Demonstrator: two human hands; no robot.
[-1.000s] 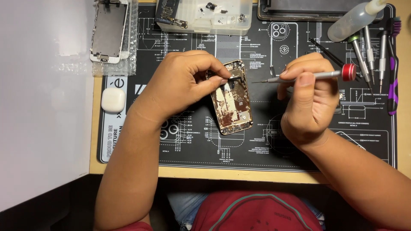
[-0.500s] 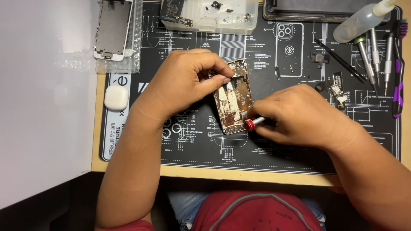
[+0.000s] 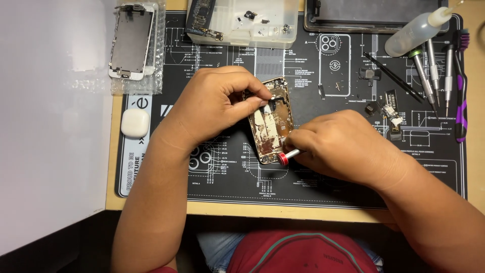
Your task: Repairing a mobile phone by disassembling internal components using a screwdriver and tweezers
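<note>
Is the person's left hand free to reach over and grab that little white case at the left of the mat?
Probably not right now. The left hand is pinching the opened phone body to steady it while the right hand holds a red-capped screwdriver against it. Otherwise the mat between hand and white case looks unobstructed.

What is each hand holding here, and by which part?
The left hand holds the opened phone housing by its upper end. The right hand holds a red-capped screwdriver by its handle; the tip is hidden.

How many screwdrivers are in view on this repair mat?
3: one red-capped screwdriver in the right hand beside the opened phone, two screwdrivers lying at the mat's right edge. Others may be hidden.
</note>
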